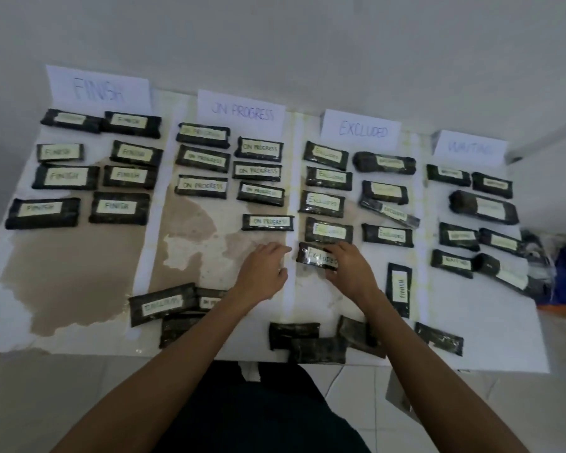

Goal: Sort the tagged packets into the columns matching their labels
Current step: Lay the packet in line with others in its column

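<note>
Plain room: white wall (275,34), tiled floor (30,403), sorting table (490,335)

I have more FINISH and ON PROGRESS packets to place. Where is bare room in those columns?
FINISH column: bare below the lowest FINISH packet, down to the table edge. ON PROGRESS column: bare left of the lowest ON PROGRESS packet. Crowded: the unsorted pile and EXCLUDED column.

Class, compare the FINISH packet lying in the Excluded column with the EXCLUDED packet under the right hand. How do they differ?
The FINISH packet lies lengthwise, label reading sideways; the EXCLUDED packet lies crosswise like its neighbours. The FINISH packet sits untouched; the right hand holds the EXCLUDED packet's end. The FINISH packet's tag mismatches the Excluded sign; the EXCLUDED packet's matches. Both are dark wrapped packets with pale labels.
</note>
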Tool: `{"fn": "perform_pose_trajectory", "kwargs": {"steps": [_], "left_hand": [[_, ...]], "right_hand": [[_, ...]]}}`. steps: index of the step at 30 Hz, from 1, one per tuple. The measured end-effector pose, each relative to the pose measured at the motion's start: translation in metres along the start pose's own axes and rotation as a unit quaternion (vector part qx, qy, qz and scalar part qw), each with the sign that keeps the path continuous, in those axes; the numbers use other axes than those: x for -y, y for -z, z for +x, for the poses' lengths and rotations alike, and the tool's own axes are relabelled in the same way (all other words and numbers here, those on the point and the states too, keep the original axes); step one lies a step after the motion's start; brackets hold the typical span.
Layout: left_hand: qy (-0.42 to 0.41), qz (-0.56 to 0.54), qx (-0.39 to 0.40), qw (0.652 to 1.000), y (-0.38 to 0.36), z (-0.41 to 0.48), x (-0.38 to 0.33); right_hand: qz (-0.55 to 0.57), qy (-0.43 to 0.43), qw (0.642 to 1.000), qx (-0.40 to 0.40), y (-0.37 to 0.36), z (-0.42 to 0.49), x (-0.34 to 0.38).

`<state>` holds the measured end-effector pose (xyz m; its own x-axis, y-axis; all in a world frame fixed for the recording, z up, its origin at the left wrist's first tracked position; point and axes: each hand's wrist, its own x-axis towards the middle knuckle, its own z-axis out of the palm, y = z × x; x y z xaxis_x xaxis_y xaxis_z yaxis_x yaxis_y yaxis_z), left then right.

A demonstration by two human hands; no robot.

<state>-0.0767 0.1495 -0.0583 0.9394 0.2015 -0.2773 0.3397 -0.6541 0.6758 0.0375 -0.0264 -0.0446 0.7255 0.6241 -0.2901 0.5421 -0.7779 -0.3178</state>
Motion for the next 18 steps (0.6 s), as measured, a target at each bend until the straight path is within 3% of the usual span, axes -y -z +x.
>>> {"fn": "perform_pose_trajectory", "kwargs": {"steps": [5, 12, 15, 18], "left_hand": [[0.005, 0.1, 0.013, 0.995, -0.034, 0.015, -0.009], [0.013, 0.104, -0.014, 0.994, -0.041, 0.015, -0.028], [-0.009, 0.081, -0.029, 0.996, -0.045, 0.006, -0.042], [-0.02, 0.07, -0.017, 0.997, -0.055, -0.004, -0.053]], "right_hand": [[0.001, 0.004, 1.0, 0.006, -0.015, 0.013, -0.022], [0.024, 0.047, 0.999, -0.001, -0.005, 0.0, -0.036], [0.02, -0.047, 0.999, 0.0, 0.009, -0.028, -0.047], [-0.036, -0.193, 0.979, 0.061, 0.007, -0.064, -0.058]]}}
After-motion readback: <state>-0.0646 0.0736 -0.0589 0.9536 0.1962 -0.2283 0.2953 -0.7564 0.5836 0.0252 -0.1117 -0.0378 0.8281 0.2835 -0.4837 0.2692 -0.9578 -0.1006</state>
